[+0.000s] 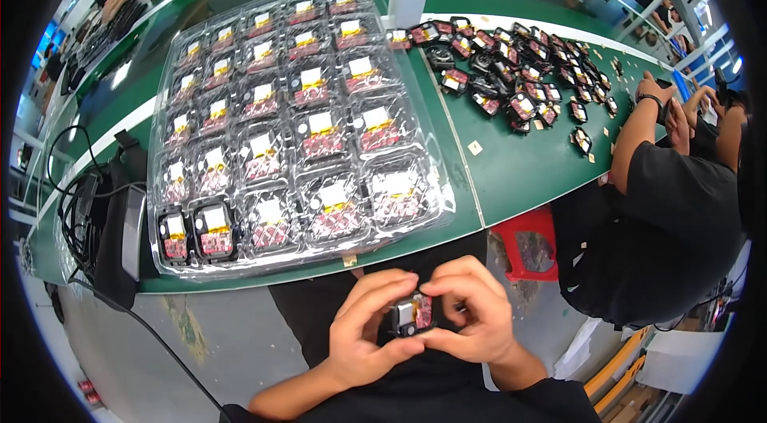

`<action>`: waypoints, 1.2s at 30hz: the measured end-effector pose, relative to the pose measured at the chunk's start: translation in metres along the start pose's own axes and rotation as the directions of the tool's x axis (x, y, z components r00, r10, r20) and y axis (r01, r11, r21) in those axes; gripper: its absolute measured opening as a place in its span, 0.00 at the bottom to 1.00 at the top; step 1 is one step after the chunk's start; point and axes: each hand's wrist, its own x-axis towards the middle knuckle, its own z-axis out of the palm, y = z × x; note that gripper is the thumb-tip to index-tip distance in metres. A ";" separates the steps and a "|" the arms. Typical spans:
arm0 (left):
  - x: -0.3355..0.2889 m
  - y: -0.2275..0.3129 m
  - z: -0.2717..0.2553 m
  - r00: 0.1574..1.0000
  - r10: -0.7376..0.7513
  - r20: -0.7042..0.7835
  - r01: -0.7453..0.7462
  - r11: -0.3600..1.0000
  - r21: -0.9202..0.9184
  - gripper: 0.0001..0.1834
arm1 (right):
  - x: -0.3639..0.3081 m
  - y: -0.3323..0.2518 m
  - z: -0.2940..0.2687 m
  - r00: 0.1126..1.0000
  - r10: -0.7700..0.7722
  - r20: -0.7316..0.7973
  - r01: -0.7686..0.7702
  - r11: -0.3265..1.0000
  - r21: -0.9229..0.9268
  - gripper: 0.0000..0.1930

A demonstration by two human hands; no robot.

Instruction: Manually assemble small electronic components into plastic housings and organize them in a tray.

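Observation:
Both my hands hold one small black electronic module (413,313) with a red circuit board and a pale label, low in the view over my lap. My left hand (369,329) grips its left side with thumb and fingers curled around it. My right hand (470,313) pinches its right side from above. In front of me on the green table (511,167) lies a clear plastic blister tray (443,198) with several like modules, each in its own pocket.
A loose pile of several black modules (519,75) lies on the table at the right. A person in black (671,223) sits at the right, arms on the table. Black cables and a box (112,223) sit at the left edge. A red stool (531,243) stands below.

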 end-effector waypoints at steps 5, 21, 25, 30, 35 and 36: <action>-0.013 -0.017 -0.002 0.998 -0.036 -0.049 0.028 0.987 -0.160 0.34 | -0.003 0.003 0.000 0.993 0.083 0.087 -0.078 0.995 -0.065 0.31; -0.026 -0.024 -0.007 0.960 -0.202 -0.195 0.104 0.900 -0.422 0.34 | -0.006 0.024 0.017 0.924 -0.382 0.028 0.314 0.714 -0.625 0.15; -0.023 -0.023 -0.007 0.973 -0.178 -0.145 0.103 0.903 -0.417 0.33 | -0.005 0.020 0.015 0.916 -0.392 0.088 0.345 0.654 -0.673 0.14; -0.024 -0.025 -0.009 0.975 -0.179 -0.129 0.112 0.906 -0.408 0.32 | -0.004 0.023 0.014 0.929 -0.367 0.054 0.316 0.707 -0.633 0.10; -0.024 -0.023 -0.011 0.975 -0.193 -0.108 0.130 0.895 -0.427 0.31 | -0.004 0.027 0.016 0.964 -0.265 -0.020 0.227 0.861 -0.456 0.09; -0.024 -0.023 -0.010 0.975 -0.194 -0.108 0.131 0.895 -0.426 0.31 | -0.004 0.027 0.016 0.972 -0.235 -0.030 0.201 0.884 -0.422 0.09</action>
